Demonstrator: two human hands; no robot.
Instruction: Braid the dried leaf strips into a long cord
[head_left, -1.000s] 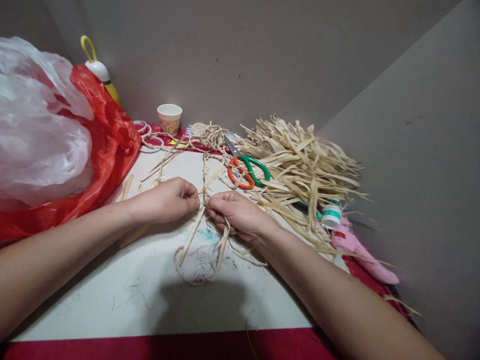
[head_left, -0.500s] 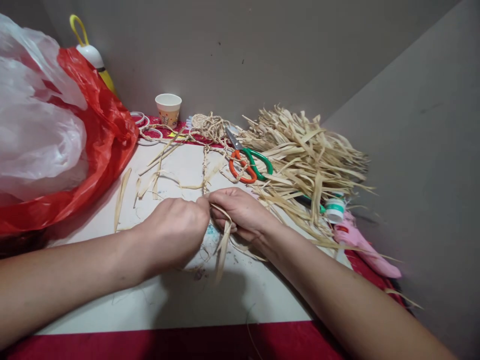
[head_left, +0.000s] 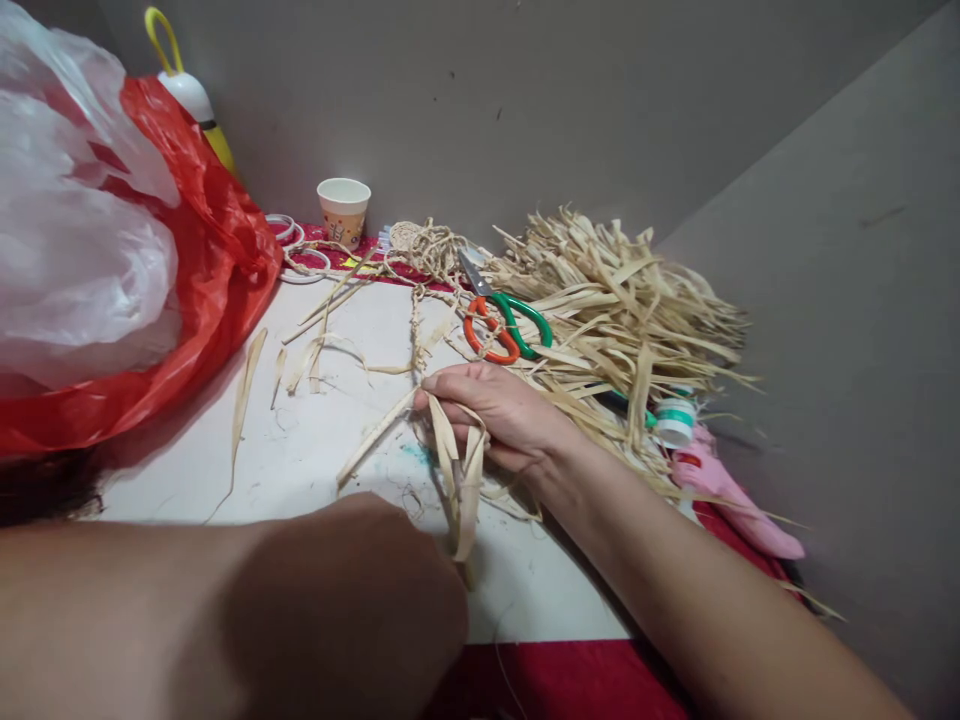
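Note:
My right hand is closed, thumb and fingers pinching dry straw-coloured leaf strips where they meet the end of a thin braided cord. One strip sticks out to the lower left from the pinch. Other strips hang in a loop below the fingers. My left hand is near the camera, dark and curled like a fist, its back towards me. It overlaps the lower ends of the hanging strips; its fingers and anything in them are hidden.
Beyond my hands lie scissors with orange and green handles. A large leaf-strip bundle lies right, near a white-and-green bottle and a pink tool. A paper cup stands behind; a red plastic bag fills the left.
My left hand has left the spot beside my right fingers and come down towards the camera. My right hand keeps its pinch; more of the strips now shows below it.

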